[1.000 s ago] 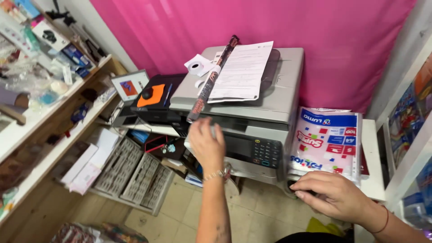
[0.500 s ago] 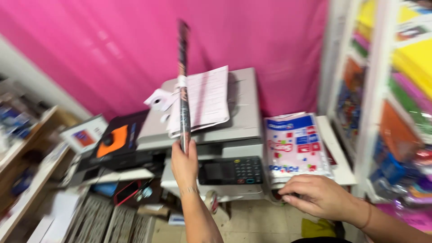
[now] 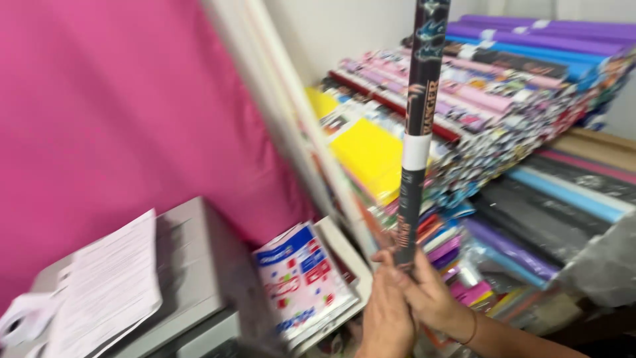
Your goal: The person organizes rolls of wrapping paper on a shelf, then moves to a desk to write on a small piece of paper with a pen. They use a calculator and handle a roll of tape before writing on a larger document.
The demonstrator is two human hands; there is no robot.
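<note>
We hold a long dark roll of printed paper (image 3: 416, 152) upright in front of us, gripping it at its lower end with both hands. Our left hand (image 3: 386, 317) is wrapped around the bottom of the roll, fingers closed on it, and our right hand (image 3: 427, 292) clasps the same end from the other side, touching the left hand. A white paper band circles the roll about midway up, and its top runs out of the picture.

Behind the roll, shelves (image 3: 477, 132) are packed with other rolls of wrapping paper (image 3: 517, 86) in purple, blue, pink and patterned prints, lying on their sides in stacks, with yellow sheets (image 3: 364, 149) beside them. A white shelf post (image 3: 291, 113) leans across the view between the shelves and the pink curtain (image 3: 112, 106).

Low on the left stands a grey printer (image 3: 192, 258) with printed sheets (image 3: 109, 292) lying on its lid. Just beside it a pack of plastic sleeves (image 3: 301, 278) in white, blue and red leans on a white bench (image 3: 348, 255). The picture is blurred, so finer print cannot be told.
</note>
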